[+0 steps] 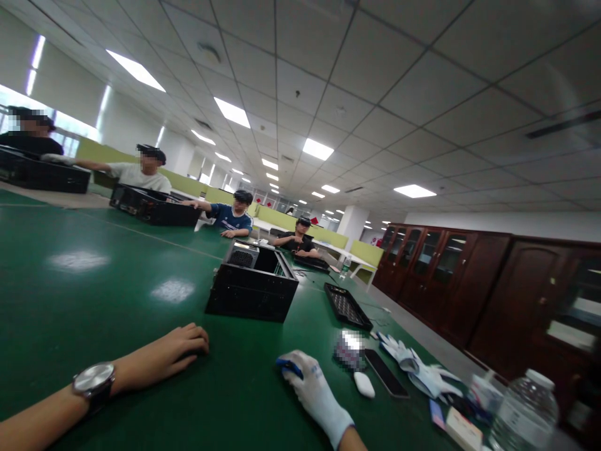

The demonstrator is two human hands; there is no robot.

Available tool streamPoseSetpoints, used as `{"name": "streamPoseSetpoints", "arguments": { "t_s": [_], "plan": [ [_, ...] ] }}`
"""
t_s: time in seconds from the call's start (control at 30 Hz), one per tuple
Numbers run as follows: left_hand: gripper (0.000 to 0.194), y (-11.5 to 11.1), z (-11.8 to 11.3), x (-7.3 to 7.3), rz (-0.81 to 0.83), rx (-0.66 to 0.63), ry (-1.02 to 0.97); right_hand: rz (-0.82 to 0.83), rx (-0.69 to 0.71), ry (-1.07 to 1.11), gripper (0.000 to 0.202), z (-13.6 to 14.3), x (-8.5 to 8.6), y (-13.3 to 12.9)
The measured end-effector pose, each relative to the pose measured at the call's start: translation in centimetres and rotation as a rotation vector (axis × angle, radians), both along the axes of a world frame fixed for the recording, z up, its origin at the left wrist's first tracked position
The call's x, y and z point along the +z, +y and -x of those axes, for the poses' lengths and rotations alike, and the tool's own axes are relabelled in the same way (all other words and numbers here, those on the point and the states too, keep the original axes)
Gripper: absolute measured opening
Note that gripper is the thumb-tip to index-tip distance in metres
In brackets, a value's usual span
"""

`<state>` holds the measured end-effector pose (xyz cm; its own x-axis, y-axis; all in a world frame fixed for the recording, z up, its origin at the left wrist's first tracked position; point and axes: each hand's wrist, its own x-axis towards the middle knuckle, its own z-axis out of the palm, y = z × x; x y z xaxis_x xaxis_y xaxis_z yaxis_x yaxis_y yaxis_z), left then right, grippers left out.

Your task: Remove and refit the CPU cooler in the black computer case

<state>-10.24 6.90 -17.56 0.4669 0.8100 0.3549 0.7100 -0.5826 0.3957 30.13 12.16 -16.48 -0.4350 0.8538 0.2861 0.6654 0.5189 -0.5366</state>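
My left hand [169, 354], bare and with a round-faced watch [94, 379] on the wrist, lies palm down on the green table [141, 300]. Its fingers are stretched out and hold nothing. In a white glove with blue at the fingertips, my right hand [310, 385] rests on the table with its fingers curled together. Whether anything is inside them is hidden. Beyond both hands stands a black computer case [253, 291], its top side open and a power supply [243, 254] visible in one corner.
Right of my gloved hand lie a white earphone case [364, 384], a phone [387, 374], white gloves [417, 363], a small box [463, 429] and a water bottle [526, 413]. A black panel [347, 305] lies behind. Several people sit across with other cases [153, 205].
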Motion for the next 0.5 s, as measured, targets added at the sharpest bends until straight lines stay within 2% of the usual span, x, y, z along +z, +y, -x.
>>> {"name": "streamPoseSetpoints", "arguments": {
  "t_s": [0.2,0.5],
  "plan": [
    [0.031,0.0,0.2,-0.2,-0.019,-0.004,0.023,0.014,0.041,-0.013,0.03,0.7,2.1,-1.6],
    [0.031,0.1,0.0,-0.1,-0.019,-0.002,0.035,0.023,0.075,0.003,0.028,0.8,2.1,-1.5]
  ]
}}
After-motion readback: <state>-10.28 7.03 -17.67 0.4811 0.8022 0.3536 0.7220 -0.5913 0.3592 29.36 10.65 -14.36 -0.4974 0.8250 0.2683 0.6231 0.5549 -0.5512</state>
